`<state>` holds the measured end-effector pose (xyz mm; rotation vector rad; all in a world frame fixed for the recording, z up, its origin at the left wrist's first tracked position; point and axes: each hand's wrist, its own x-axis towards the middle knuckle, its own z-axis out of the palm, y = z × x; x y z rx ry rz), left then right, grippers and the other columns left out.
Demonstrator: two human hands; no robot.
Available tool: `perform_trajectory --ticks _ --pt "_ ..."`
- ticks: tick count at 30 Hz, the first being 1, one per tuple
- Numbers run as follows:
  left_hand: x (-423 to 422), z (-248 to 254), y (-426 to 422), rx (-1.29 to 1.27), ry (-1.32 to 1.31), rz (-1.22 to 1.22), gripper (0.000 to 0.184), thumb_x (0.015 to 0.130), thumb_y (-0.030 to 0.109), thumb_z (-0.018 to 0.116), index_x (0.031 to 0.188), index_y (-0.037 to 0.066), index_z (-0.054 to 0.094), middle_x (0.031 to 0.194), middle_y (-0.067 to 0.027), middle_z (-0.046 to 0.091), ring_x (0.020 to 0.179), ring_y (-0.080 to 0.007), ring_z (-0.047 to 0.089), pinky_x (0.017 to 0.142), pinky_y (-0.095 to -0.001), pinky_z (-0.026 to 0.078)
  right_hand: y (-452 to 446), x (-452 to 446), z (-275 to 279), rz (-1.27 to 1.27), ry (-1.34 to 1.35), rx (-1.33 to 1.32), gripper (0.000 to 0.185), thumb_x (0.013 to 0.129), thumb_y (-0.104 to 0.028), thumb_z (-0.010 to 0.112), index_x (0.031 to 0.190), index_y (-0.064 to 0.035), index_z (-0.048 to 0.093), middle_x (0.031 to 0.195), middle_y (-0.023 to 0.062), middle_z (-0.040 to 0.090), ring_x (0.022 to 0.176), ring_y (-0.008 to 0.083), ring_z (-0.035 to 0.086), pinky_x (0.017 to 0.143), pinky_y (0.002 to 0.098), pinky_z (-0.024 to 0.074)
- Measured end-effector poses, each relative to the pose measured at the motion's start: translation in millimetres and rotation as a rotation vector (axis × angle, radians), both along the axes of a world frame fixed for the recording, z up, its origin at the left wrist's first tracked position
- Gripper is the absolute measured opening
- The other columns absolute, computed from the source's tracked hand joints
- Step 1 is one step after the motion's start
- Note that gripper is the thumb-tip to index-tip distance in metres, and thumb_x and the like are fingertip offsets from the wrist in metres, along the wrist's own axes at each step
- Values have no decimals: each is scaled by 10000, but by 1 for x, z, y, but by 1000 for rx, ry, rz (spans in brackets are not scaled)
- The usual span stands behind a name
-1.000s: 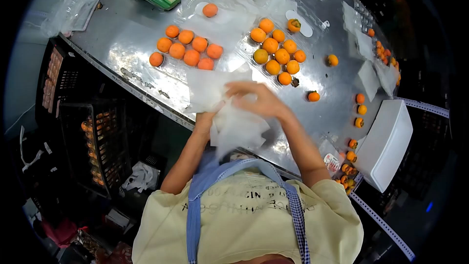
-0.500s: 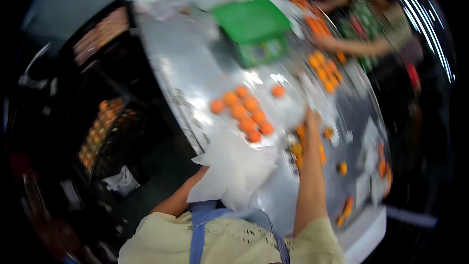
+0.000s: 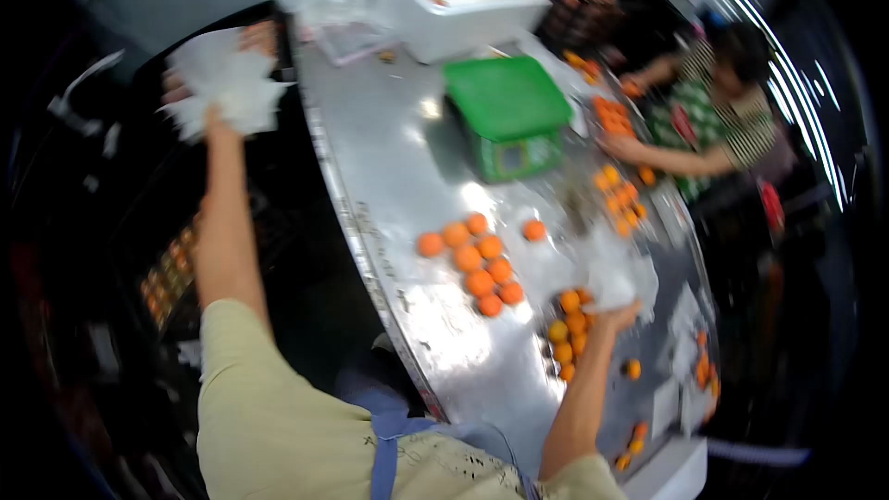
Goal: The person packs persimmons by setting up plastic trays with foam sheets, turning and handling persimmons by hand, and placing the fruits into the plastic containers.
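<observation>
My left arm reaches out to the upper left, over a dark crate beside the table. A bunch of white paper sheets [image 3: 231,83] is gripped in my left hand [image 3: 215,118], most of whose fingers the sheets hide. Over the table, my right hand [image 3: 619,317] is closed on the near edge of a whitish, thin plastic bag [image 3: 613,273]. Just left of that hand lies a cluster of small oranges [image 3: 567,338]. Larger oranges [image 3: 480,282] stand in rows at the middle of the metal table [image 3: 370,148], with a single orange [image 3: 534,230] apart from them.
A green scale [image 3: 509,116] stands toward the far end, before a white foam box [image 3: 463,5]. Across the table a person [image 3: 718,102] in a striped top and green apron handles orange fruit. Loose small oranges and white packets lie near the right edge.
My left hand has swung with the paper sheets from in front of my body to the upper left, off the table. My right hand has shifted slightly right and down, with the plastic bag.
</observation>
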<state>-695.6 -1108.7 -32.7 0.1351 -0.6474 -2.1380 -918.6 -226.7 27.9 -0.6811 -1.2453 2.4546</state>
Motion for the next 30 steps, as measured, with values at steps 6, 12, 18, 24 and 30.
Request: perform_trajectory --ticks 6,12,18,24,30 --pt "-16 114 149 18 -415 -27 437 905 302 397 1216 5 477 1180 -129 543 1054 -274 536 906 -437 439 19 43 31 -554 177 385 267 792 -118 568 970 70 502 927 121 571 803 205 565 700 353 499" --pt "-18 101 363 -222 -575 -563 440 884 278 430 1227 4 465 1177 -133 539 1047 -269 539 897 -425 443 -27 159 47 -23 -299 941 385 860 -153 599 1180 40 506 1080 82 572 937 155 544 823 267 420" --pt "6 79 576 -198 -602 -1191 451 864 253 463 1238 2 453 1173 -137 536 1039 -265 542 888 -413 447 -74 242 48 543 88 394 478 847 -268 602 1235 -24 470 1194 56 514 1081 170 476 913 303 393" --pt "10 76 639 -275 -629 -1366 468 843 228 496 1249 0 440 1170 -142 533 1032 -260 546 879 -401 450 -38 275 81 813 77 388 604 786 -227 652 1278 -6 381 1213 75 477 1112 181 453 955 309 369" --pt "26 94 676 -429 -653 -1488 493 823 203 529 1259 -2 428 1166 -146 530 1024 -256 549 870 -389 454 -4 329 109 755 161 549 750 725 -185 702 1321 12 293 1232 95 440 1142 192 431 997 316 345"
